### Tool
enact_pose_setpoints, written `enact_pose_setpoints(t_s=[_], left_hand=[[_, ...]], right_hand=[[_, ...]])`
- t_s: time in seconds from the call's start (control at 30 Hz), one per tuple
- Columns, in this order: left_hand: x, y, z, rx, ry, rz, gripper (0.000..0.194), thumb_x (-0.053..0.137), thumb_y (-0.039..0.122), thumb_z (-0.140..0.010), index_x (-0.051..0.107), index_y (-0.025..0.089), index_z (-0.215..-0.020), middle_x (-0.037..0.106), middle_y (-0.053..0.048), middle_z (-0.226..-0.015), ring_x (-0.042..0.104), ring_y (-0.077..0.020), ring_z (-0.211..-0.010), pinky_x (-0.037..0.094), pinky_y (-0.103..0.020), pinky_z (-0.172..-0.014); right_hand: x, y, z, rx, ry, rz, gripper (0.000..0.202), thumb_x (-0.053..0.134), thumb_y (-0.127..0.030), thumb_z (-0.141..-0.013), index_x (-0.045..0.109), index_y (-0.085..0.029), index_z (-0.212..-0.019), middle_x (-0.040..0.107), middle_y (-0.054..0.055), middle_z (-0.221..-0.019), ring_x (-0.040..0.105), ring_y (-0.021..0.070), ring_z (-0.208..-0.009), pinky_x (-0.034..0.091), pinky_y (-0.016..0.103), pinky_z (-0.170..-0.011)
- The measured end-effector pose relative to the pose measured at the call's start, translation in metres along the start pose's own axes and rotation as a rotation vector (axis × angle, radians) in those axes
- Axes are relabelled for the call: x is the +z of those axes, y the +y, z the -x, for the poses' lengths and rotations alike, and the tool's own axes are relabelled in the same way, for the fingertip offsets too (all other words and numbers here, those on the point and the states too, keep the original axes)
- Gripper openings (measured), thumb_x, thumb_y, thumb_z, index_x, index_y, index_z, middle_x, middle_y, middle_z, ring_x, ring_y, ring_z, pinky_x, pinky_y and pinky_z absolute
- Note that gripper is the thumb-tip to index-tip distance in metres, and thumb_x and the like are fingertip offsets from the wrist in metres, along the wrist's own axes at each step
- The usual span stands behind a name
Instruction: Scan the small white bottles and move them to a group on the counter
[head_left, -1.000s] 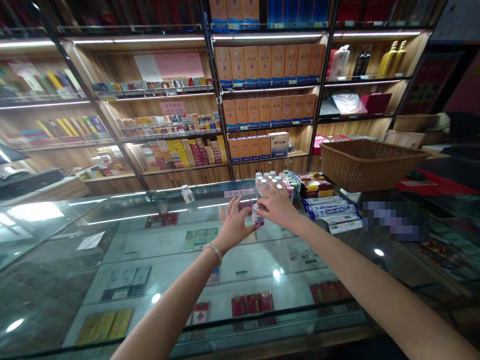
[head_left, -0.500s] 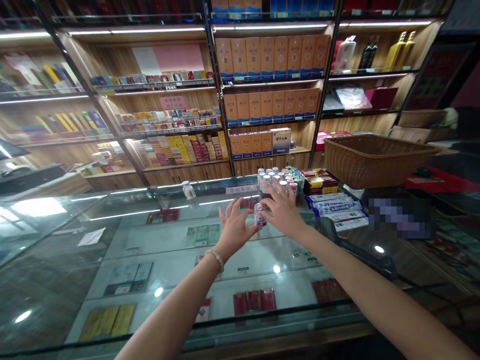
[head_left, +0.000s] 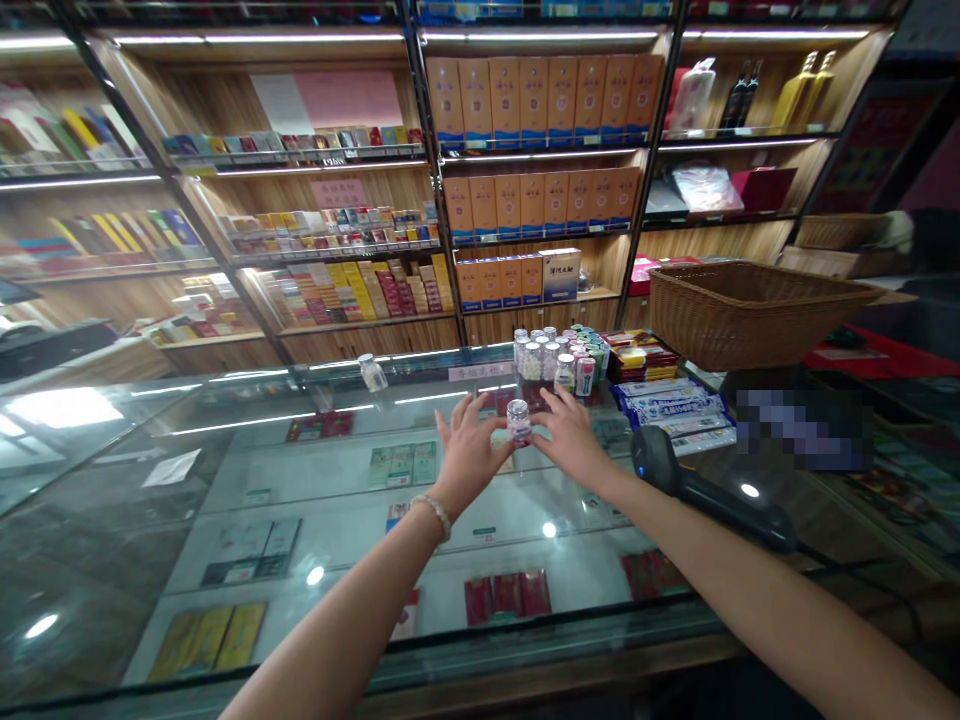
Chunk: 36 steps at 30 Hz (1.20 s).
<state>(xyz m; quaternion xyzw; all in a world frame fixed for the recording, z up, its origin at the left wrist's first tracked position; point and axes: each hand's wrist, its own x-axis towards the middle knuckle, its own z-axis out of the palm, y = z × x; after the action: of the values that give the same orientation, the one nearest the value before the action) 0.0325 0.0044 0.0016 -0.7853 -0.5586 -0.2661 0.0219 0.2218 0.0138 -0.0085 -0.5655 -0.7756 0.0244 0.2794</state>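
A small clear jar [head_left: 518, 424] with a silvery lid and pale contents stands upright between my two hands, over the glass counter [head_left: 450, 545]. My left hand [head_left: 469, 450] pinches its left side with thumb and forefinger, the other fingers raised. On the other side, the fingertips of my right hand [head_left: 571, 438] grip the jar low down. Behind my right hand, several similar jars [head_left: 532, 360] are grouped beside small coloured containers [head_left: 584, 374]. Another lidded jar [head_left: 373, 374] sits apart at the back left of the counter.
A black handheld scanner [head_left: 709, 490] lies by my right forearm. Blue-and-white packets [head_left: 675, 410], red-yellow packs [head_left: 641, 355] and a wicker basket [head_left: 750, 315] are on the right. Boxed goods [head_left: 532, 105] fill shelves behind. A white paper [head_left: 172, 468] is at left.
My right hand has lowered its raised fingers from in front of the grouped jars, which now show more fully. The pinched jar has hardly moved. The view has shifted slightly.
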Motion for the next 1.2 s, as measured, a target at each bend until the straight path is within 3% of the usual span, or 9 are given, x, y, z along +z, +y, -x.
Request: enact_pose_setpoints(t_s=[0.33,0.53,0.7,0.97,1.1,1.2], left_hand=[[-0.01,0.001,-0.003,-0.105,-0.011,0.091,0.015,0.076,0.034,-0.085,0.078,0.03,-0.099,0.054,-0.008,-0.151,0.034,-0.0384,-0.149,0.016,-0.077,-0.118],[-0.019,0.002,-0.009,-0.188,-0.038,0.239,0.018,0.074,0.037,-0.086,0.079,0.031,-0.102,0.054,-0.006,-0.152,0.036,-0.035,-0.149,0.023,-0.067,-0.121],[-0.019,-0.002,-0.011,-0.163,-0.096,0.325,0.02,0.071,0.038,-0.088,0.079,0.03,-0.105,0.055,-0.006,-0.152,0.037,-0.0336,-0.148,0.028,-0.063,-0.12],[-0.019,-0.001,-0.01,-0.14,-0.09,0.275,0.017,0.071,0.033,-0.088,0.078,0.031,-0.104,0.055,-0.005,-0.152,0.036,-0.0334,-0.148,0.025,-0.065,-0.121],[-0.02,0.005,-0.004,-0.08,-0.054,0.217,0.021,0.07,0.035,-0.089,0.076,0.031,-0.108,0.05,-0.006,-0.155,0.032,-0.0356,-0.15,0.018,-0.071,-0.12],[-0.023,0.011,0.002,-0.007,-0.036,0.164,0.038,0.074,0.046,-0.084,0.071,0.029,-0.118,0.04,-0.011,-0.162,0.025,-0.0384,-0.153,0.01,-0.075,-0.119]], right_hand=[[-0.002,-0.003,0.0,0.01,0.068,-0.139,0.02,0.071,-0.033,-0.088,0.08,-0.024,-0.104,0.055,0.012,-0.151,0.037,0.0335,-0.148,0.032,0.056,-0.117],[-0.012,0.001,-0.007,0.064,0.076,-0.322,0.024,0.063,-0.04,-0.091,0.08,-0.026,-0.1,0.057,0.011,-0.149,0.037,0.0324,-0.148,0.03,0.059,-0.119],[-0.014,0.011,-0.012,0.072,0.023,-0.473,0.036,0.066,-0.048,-0.088,0.076,-0.026,-0.115,0.054,0.011,-0.152,0.036,0.0313,-0.149,0.027,0.056,-0.122],[-0.016,0.012,-0.011,0.05,-0.047,-0.556,0.037,0.065,-0.047,-0.087,0.074,-0.025,-0.115,0.047,0.011,-0.157,0.03,0.0284,-0.152,0.022,0.053,-0.125],[-0.018,0.007,-0.009,0.018,0.039,-0.492,0.031,0.067,-0.046,-0.085,0.074,-0.025,-0.107,0.047,0.01,-0.158,0.028,0.0291,-0.153,0.022,0.056,-0.123],[-0.018,0.002,-0.006,0.009,0.114,-0.4,0.028,0.068,-0.045,-0.084,0.074,-0.026,-0.103,0.044,0.01,-0.159,0.026,0.0313,-0.153,0.024,0.061,-0.121]])
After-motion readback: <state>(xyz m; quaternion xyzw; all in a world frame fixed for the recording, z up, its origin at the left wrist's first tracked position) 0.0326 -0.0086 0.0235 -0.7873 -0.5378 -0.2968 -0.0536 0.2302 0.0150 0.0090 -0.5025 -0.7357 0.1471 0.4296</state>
